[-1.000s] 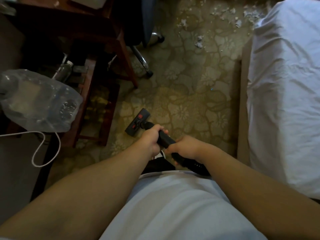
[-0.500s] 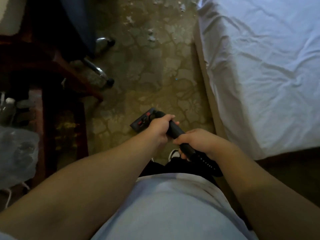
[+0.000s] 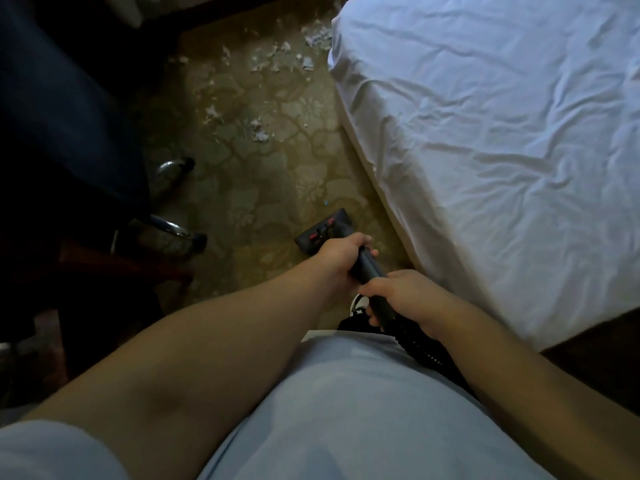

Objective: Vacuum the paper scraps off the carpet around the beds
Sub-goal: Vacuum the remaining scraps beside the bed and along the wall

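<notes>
Since a second ago the dark flat vacuum head (image 3: 322, 233) has slid nearer the white-sheeted bed (image 3: 485, 150). Both hands curl round its stiff black wand (image 3: 368, 266), left hand (image 3: 341, 252) ahead of right hand (image 3: 405, 294); light torn paper scraps (image 3: 259, 133) lie farther ahead on the patterned carpet (image 3: 304, 174).

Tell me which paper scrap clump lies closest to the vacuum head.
The small clump mid-carpet, ahead of the vacuum head; the other scraps lie farther away.
</notes>
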Demonstrator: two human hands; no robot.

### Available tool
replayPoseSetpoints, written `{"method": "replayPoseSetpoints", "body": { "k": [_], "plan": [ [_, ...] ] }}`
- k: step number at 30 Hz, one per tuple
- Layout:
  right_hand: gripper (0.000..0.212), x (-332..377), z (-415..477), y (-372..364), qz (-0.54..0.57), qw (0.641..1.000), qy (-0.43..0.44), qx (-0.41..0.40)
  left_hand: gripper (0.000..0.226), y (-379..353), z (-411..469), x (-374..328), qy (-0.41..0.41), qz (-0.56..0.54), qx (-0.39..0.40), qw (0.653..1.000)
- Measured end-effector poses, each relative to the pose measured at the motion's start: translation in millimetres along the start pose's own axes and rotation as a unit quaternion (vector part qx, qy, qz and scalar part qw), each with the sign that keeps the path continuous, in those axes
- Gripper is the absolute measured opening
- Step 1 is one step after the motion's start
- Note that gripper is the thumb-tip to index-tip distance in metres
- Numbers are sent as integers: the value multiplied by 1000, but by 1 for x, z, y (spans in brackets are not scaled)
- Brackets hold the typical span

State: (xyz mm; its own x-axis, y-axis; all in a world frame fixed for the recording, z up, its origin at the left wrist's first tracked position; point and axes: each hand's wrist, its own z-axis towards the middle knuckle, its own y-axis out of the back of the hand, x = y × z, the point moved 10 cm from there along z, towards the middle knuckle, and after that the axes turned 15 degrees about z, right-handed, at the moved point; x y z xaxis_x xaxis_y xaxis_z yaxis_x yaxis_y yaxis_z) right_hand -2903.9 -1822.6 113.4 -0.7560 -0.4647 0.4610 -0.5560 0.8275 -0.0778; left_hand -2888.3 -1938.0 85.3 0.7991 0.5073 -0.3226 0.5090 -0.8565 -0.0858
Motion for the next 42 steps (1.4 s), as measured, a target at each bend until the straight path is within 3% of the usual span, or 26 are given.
{"method": "replayPoseSetpoints", "body": {
  "k": [10,19,26,34,42],
  "plan": [
    [31,91,48,-13,35,999,-16,-37,7,15,52,-99,37,59,22,997],
    [25,183,116,-119,109,992,-30,-60,8,128,120,-209,58,146,34,987],
    [27,244,152,-178,133,990,-14,-31,14,193,138,-281,41,189,8,981],
    [30,225,146,-173,159,986,-12,-44,6,181,139,-270,42,226,27,973],
    [38,123,90,-104,166,981,-28,-99,8,92,107,-161,89,267,73,957]
  ]
}}
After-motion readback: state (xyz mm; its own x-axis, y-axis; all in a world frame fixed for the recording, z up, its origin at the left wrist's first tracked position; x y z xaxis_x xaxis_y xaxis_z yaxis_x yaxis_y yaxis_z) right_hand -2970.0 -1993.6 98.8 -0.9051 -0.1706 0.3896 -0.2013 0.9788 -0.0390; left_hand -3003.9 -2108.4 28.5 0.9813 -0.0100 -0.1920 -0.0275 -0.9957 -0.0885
